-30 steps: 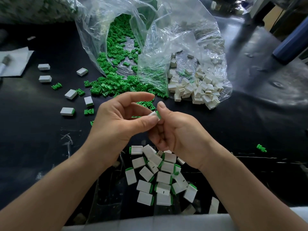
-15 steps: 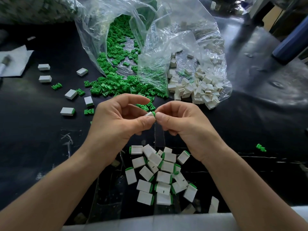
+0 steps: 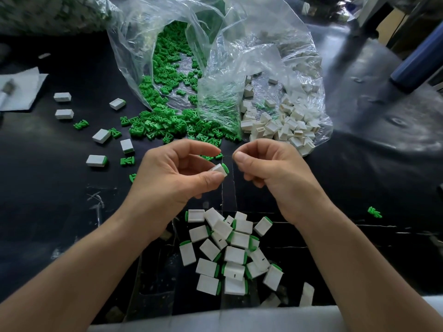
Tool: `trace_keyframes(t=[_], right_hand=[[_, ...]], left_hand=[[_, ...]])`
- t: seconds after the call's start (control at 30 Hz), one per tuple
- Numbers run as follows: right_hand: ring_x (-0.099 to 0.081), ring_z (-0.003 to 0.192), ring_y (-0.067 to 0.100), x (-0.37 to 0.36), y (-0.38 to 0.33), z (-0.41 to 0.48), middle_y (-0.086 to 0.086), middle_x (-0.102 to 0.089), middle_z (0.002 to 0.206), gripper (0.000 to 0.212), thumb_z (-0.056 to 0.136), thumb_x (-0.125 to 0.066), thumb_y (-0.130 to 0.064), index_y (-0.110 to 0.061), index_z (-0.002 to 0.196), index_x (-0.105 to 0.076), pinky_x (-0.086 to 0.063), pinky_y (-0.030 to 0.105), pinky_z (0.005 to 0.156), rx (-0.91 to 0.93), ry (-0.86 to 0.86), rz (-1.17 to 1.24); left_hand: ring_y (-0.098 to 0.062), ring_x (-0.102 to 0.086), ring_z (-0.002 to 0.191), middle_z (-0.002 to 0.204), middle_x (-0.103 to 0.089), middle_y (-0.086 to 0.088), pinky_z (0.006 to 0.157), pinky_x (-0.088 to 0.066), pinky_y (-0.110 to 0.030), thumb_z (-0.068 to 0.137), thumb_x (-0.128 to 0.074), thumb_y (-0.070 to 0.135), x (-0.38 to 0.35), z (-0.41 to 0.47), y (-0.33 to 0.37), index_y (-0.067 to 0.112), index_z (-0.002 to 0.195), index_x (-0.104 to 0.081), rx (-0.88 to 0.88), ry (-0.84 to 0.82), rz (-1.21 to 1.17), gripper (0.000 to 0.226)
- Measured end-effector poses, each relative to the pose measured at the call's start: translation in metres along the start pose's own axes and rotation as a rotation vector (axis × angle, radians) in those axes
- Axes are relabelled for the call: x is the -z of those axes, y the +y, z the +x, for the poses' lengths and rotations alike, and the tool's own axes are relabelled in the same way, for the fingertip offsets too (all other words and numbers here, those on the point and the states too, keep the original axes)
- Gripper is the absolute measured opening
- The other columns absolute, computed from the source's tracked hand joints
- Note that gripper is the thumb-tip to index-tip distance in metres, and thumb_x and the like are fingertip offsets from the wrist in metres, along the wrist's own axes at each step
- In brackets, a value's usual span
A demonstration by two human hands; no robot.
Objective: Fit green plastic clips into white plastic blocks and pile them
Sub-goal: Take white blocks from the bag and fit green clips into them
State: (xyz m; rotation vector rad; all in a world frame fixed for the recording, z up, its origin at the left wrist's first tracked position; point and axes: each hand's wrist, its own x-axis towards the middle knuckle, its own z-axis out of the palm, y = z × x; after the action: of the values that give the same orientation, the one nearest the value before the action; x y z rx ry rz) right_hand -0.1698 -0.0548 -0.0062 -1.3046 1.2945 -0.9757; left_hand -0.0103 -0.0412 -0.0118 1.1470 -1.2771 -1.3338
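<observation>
Hands are parting: half a second ago your two thumbs were meeting on the piece, and now your right hand is sitting just beside it, apart, fingers curled with thumb against forefinger and nothing showing inside. Your left hand is pinching the white block alone between thumb and fingertips, the green clip showing at its right end, above the black table. Below your wrists the pile of fitted blocks is lying as before. Beyond your hands loose green clips are spilling from the clear bag, with bare white blocks lying beside them inside the plastic.
</observation>
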Motion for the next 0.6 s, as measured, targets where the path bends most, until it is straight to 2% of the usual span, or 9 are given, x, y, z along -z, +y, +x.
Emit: trace_keyframes(t=[0.07,0.13,0.2,0.27,0.37,0.43,0.5,0.6], right_hand=[[-0.047,0.050,0.002,0.002,0.002,0.002,-0.011,-0.055,0.053,0.018,0.084,-0.063,-0.009,-0.018,0.069,-0.061,-0.035,0.009,0.047,0.002,0.032,0.001],[-0.048,0.050,0.000,0.002,0.005,0.004,-0.013,-0.056,0.052,0.019,0.084,-0.064,-0.011,-0.020,0.068,-0.061,-0.036,0.010,0.048,0.007,0.061,-0.041],[-0.050,0.055,0.002,0.002,0.010,0.008,-0.012,-0.057,0.055,0.018,0.084,-0.065,-0.015,-0.022,0.067,-0.062,-0.041,0.017,0.055,0.024,0.106,-0.149],[-0.051,0.059,0.004,0.003,0.015,0.011,-0.011,-0.057,0.060,0.018,0.084,-0.065,-0.019,-0.024,0.067,-0.061,-0.046,0.024,0.062,0.056,0.152,-0.299],[-0.054,0.066,0.004,0.006,0.020,0.014,-0.013,-0.058,0.067,0.013,0.085,-0.063,-0.025,-0.026,0.072,-0.062,-0.042,0.017,0.064,0.119,0.201,-0.583],[-0.056,0.082,0.012,0.011,0.022,0.018,-0.006,-0.062,0.085,0.007,0.086,-0.061,-0.025,-0.023,0.088,-0.067,-0.041,0.022,0.073,0.149,0.267,-0.735],[-0.053,0.096,0.018,0.020,0.024,0.024,0.001,-0.060,0.102,0.015,0.087,-0.060,-0.024,-0.020,0.100,-0.067,-0.036,0.023,0.079,0.155,0.359,-0.847],[-0.048,0.110,0.024,0.035,0.026,0.031,0.008,-0.055,0.113,0.022,0.089,-0.059,-0.021,-0.017,0.109,-0.065,-0.034,0.027,0.087,0.125,0.471,-0.951]], left_hand=[[-0.011,-0.063,0.059,0.067,-0.070,-0.001,0.049,-0.048,-0.015,0.050,-0.074,0.023,0.000,-0.001,0.001,0.022,0.082,-0.070,0.000,-0.020,0.002,0.032],[-0.012,-0.065,0.060,0.068,-0.071,-0.003,0.054,-0.051,-0.016,0.049,-0.076,0.021,0.000,-0.003,0.003,0.019,0.084,-0.071,0.004,-0.121,0.015,0.035],[-0.014,-0.068,0.064,0.071,-0.072,-0.006,0.059,-0.053,-0.018,0.048,-0.077,0.025,-0.002,-0.006,0.004,0.017,0.085,-0.073,0.022,-0.274,0.043,0.038],[-0.011,-0.068,0.066,0.073,-0.073,-0.006,0.060,-0.052,-0.016,0.048,-0.076,0.032,-0.004,-0.007,0.004,0.020,0.084,-0.073,0.042,-0.341,0.067,0.038],[-0.008,-0.065,0.063,0.074,-0.071,-0.010,0.056,-0.049,-0.013,0.053,-0.072,0.034,-0.004,-0.005,0.003,0.017,0.081,-0.074,0.047,-0.253,0.047,0.033],[-0.005,-0.061,0.056,0.072,-0.070,-0.013,0.049,-0.045,-0.011,0.056,-0.070,0.030,-0.003,-0.004,0.005,0.014,0.078,-0.073,0.050,-0.177,0.037,0.028],[-0.003,-0.059,0.051,0.067,-0.071,-0.009,0.043,-0.040,-0.009,0.058,-0.068,0.025,-0.003,-0.004,0.007,0.014,0.078,-0.071,0.046,-0.139,0.030,0.023],[-0.001,-0.060,0.049,0.062,-0.070,-0.004,0.042,-0.039,-0.008,0.060,-0.066,0.020,-0.004,-0.004,0.008,0.012,0.077,-0.069,0.048,-0.113,0.018,0.019]])
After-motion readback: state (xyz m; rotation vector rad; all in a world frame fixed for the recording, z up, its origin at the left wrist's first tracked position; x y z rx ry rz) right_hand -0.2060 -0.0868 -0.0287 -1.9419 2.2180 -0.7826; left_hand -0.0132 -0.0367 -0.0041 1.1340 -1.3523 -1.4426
